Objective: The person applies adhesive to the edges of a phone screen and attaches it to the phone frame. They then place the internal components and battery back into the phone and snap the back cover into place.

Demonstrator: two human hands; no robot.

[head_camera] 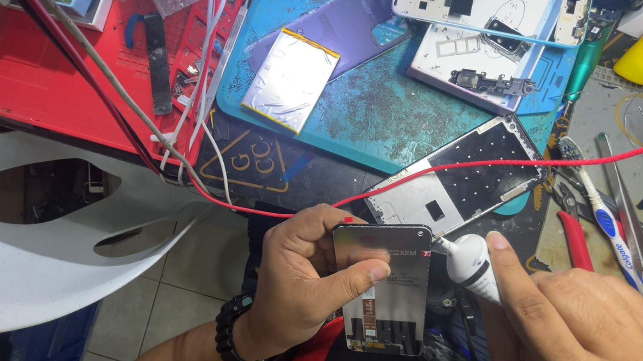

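My left hand grips a dark phone screen panel, back side up, thumb pressed across its middle. My right hand holds a small white glue tube with its thin nozzle touching the panel's upper right corner. Both hands hover below the bench edge, over my lap. Just above them a metal phone middle frame lies tilted on the bench.
A teal work mat carries a silver battery, a purple back cover and white phone frames. Red wire crosses the bench. Toothbrush, red-handled pliers and tweezers lie right. Red tray and white chair sit left.
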